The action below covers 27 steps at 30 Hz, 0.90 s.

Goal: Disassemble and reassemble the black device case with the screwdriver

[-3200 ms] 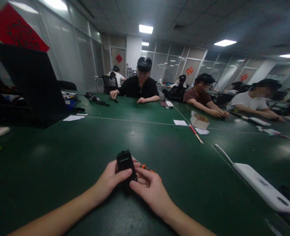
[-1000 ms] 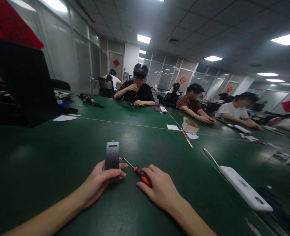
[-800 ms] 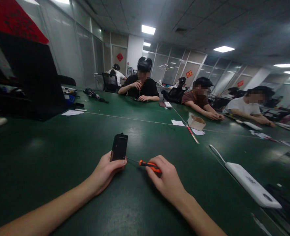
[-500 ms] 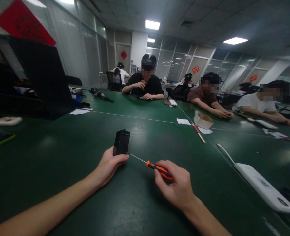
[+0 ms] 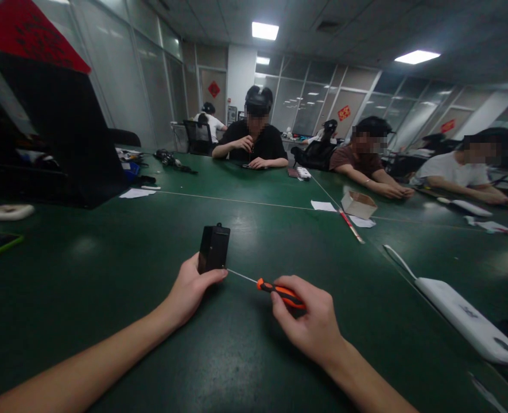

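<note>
Our left hand [image 5: 189, 289] clamps the small black plastic box [image 5: 213, 248] upright on the dark green table [image 5: 107, 275]; fingers of our right hand [image 5: 311, 324] pinch the slim orange-handled screwdriver [image 5: 279, 291], tip at the box's lower edge. We'd brace firmly, push lightly.

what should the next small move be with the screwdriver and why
Probably seat the tip firmly and begin a slow turn. The left hand grips the box upright on the table, and the right hand holds the screwdriver with its tip at the box's lower right edge. Whether a screw sits there is too small to tell.
</note>
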Tool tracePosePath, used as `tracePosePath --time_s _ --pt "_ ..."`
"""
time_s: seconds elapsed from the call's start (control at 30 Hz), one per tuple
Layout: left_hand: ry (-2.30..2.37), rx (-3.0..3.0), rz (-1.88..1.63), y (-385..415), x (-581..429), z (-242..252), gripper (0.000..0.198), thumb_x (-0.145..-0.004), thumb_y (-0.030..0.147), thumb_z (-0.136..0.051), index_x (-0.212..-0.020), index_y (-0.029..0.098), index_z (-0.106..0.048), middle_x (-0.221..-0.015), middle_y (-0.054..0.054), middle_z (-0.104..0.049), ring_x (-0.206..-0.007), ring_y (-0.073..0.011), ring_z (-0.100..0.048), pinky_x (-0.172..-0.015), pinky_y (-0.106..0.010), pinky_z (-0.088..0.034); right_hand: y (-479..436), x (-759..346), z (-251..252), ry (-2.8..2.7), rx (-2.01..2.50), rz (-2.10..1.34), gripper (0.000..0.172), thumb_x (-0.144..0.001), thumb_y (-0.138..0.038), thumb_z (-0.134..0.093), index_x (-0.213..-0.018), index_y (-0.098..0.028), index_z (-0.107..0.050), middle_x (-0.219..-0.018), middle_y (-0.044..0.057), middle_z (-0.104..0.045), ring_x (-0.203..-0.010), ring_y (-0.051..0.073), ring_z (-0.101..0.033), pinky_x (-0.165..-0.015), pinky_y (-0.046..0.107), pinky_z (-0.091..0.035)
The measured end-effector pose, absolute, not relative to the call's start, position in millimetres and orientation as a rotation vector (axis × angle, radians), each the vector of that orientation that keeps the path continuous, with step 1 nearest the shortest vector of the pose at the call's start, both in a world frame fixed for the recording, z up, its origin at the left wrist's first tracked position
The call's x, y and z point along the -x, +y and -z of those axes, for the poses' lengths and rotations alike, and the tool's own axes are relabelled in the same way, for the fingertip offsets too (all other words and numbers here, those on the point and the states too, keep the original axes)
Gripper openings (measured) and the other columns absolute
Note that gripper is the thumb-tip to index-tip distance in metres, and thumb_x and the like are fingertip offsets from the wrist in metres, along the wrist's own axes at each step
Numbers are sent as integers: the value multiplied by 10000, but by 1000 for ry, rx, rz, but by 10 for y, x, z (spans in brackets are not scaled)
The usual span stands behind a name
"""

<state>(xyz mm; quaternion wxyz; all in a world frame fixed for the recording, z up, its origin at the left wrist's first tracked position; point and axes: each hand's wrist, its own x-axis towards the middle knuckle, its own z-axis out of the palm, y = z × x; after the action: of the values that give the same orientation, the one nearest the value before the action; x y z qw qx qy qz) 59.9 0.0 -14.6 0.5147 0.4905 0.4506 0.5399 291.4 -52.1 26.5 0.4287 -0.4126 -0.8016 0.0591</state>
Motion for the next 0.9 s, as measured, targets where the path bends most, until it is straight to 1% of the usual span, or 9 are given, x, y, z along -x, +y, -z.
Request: tracePosePath --time_s 0.23,0.43,0.6,0.63,0.7,0.77,0.8,0.83,0.9 --pt "1100 -1174 -1328 -10 -616 130 292 -670 308 -773 -872 142 -643 -788 -8 -613 -696 -155 -542 -634 -261 -408 -479 -2889 -251 -1857 1214 -292 109 -871 -259 -578 -847 -184 -653 -706 10 -663 -561 142 -609 -553 257 -467" --pt "1145 -1221 -1326 1 -592 140 340 -675 348 -782 -906 142 -642 -827 -31 -638 -756 -192 -575 -669 -280 -432 -463 -2894 -243 -1819 1264 -360 147 -871 -292 -588 -836 -180 -678 -673 3 -660 -532 141 -584 -543 262 -458" --pt "1238 -1333 -1306 16 -546 92 331 -693 359 -772 -909 151 -634 -828 -27 -642 -769 -204 -578 -681 -294 -433 -470 -2884 -243 -1921 1198 -435 172 -893 -298 -588 -932 -176 -702 -842 48 -718 -701 175 -661 -681 293 -503" --pt "1266 -1365 -1294 17 -539 69 327 -689 357 -772 -901 152 -632 -819 -26 -642 -772 -210 -581 -682 -298 -433 -476 -2872 -234 -1908 1201 -494 199 -910 -324 -574 -941 -177 -705 -836 51 -714 -692 173 -659 -665 288 -506" --pt "1307 -1423 -1279 19 -530 24 321 -677 349 -775 -883 152 -627 -810 -28 -644 -773 -220 -587 -682 -304 -432 -486 -2840 -208 -1804 1252 -704 295 -954 -400 -509 -955 -176 -702 -723 32 -667 -559 144 -610 -530 255 -478" --pt "1331 -1460 -1282 20 -527 -4 312 -670 343 -774 -866 153 -622 -798 -27 -642 -762 -222 -588 -674 -304 -429 -493 -2807 -185 -1659 1312 -953 368 -970 -463 -457 -1000 -175 -685 -642 0 -595 -418 111 -510 -378 222 -383" --pt "1341 -1470 -1284 21 -526 -10 309 -672 345 -770 -862 154 -620 -792 -26 -640 -758 -222 -587 -671 -304 -429 -495 -2794 -178 -1610 1329 -1022 370 -966 -471 -460 -1026 -177 -676 -639 -7 -578 -394 105 -485 -347 215 -355" --pt "1351 -1478 -1284 21 -526 -10 306 -677 350 -765 -861 154 -618 -788 -25 -636 -753 -221 -585 -667 -305 -430 -497 -2783 -176 -1599 1331 -1028 341 -955 -456 -489 -1035 -181 -674 -668 -1 -587 -420 111 -507 -358 217 -375" --pt "1371 -1488 -1270 19 -524 -2 307 -685 362 -758 -859 152 -616 -784 -26 -631 -746 -220 -581 -663 -310 -434 -505 -2767 -186 -1677 1280 -879 223 -920 -359 -565 -1001 -192 -689 -782 31 -634 -595 149 -609 -508 253 -495"
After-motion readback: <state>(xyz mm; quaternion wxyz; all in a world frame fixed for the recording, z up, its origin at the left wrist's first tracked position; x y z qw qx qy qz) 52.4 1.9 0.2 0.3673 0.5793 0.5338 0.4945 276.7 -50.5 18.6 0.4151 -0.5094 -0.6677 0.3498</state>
